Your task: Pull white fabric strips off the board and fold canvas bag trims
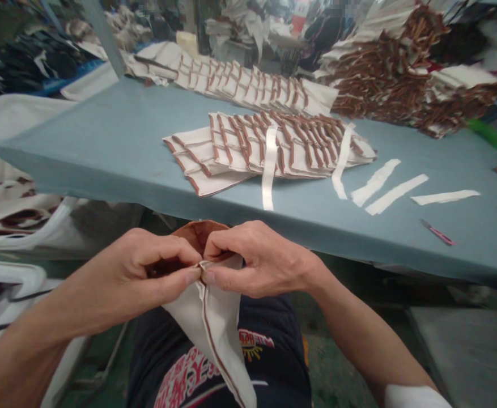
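Note:
Both my hands pinch the top edge of a cream cloth piece [218, 328] with brown trim, held over my lap below the table's front edge. My left hand [146, 272] grips it from the left, fingers curled closed. My right hand [252, 260] pinches it from the right, thumb against thumb. The cloth hangs down in a point over my dark printed shirt. A brown part of it bunches up behind my fingers.
A blue-grey table [103, 141] stands ahead. On it lies a fanned row of cream pieces with brown trim [274, 144], loose white strips [395, 192], and a small pink cutter [437, 232]. A second row [248, 85] and a tall stack [401, 68] lie farther back.

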{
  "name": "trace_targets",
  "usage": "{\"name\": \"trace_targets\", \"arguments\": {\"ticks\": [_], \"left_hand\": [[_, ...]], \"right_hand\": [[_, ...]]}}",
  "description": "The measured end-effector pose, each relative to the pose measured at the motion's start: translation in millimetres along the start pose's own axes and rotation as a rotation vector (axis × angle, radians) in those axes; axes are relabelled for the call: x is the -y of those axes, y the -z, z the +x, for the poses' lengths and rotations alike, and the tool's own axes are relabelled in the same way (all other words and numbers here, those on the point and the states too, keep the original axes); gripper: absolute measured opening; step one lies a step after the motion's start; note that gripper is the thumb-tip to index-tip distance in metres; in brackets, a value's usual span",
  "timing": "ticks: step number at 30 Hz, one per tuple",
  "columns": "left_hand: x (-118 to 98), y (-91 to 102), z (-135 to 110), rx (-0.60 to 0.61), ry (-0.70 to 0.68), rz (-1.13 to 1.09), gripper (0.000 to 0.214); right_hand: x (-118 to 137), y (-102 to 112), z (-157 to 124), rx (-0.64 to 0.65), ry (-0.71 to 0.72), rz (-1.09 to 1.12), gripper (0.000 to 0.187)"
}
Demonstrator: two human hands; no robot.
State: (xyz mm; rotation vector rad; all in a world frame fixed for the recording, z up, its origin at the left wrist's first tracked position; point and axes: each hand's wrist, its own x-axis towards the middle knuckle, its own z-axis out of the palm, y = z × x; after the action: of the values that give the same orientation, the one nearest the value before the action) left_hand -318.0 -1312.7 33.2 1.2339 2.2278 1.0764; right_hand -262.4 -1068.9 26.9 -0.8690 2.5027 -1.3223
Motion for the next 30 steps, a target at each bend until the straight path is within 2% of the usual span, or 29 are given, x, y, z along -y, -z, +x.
{"name": "trace_targets", "arguments": {"ticks": [6,14,24,30], "left_hand": [[-10.2,4.1,2.9,-0.061,-0.067,0.132,0.024],[1.5,9.3,-8.9,0.056,-0.015,0.055,0.027],[5.0,1.4,-12.7,-0.020,0.037,0.077,0.025],[-0.1,7.9,-16.4,0.045,0.051,0.050,0.025]], "right_hand": [[5.5,-0.1,2.8,-0.027,-0.061,-0.085,0.018],[9.0,-0.2,4.1,0.050,-0.137,-0.062,0.020],[12.7,-12.7,8.2,-0.074,-0.045,-0.033,0.020],[9.2,-19.4,8.7,-0.069,-0.033,0.005,0.015]]}}
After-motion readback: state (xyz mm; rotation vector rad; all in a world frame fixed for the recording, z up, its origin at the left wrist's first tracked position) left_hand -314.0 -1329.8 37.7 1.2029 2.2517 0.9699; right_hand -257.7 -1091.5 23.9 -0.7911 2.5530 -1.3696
